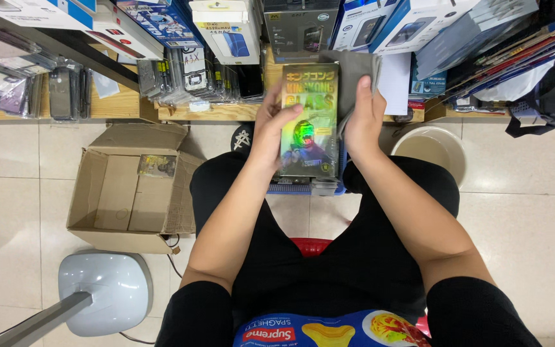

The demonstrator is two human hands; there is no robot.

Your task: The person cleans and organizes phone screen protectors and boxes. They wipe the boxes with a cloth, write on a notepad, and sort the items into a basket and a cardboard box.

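The person is sitting on a red stool, knees apart, and is holding a flat holographic package upright in front of the lap, just below the edge of the wooden shelf. The package is showing a shimmering green and gold face with a gorilla figure printed on it.

The left hand is gripping the package along its left edge: the thumb is lying across the front face and the other fingers are curling round behind it. The right hand is pressing a grey cloth against the right edge of the package, fingers closed over the cloth with the palm turned toward the package. The cloth is sticking up above the hand and overlapping the upper right corner of the package.

Beneath the package, between the knees, a low stack of similar flat packages is lying on the tiled floor. An open cardboard box is standing on the floor to the person's left; one small item is lying inside it. A pale round bucket is standing to the right, near the right knee. The white base of a stand is resting on the floor just in front of the cardboard box. The shelf is carrying rows of phone cases and boxed accessories.
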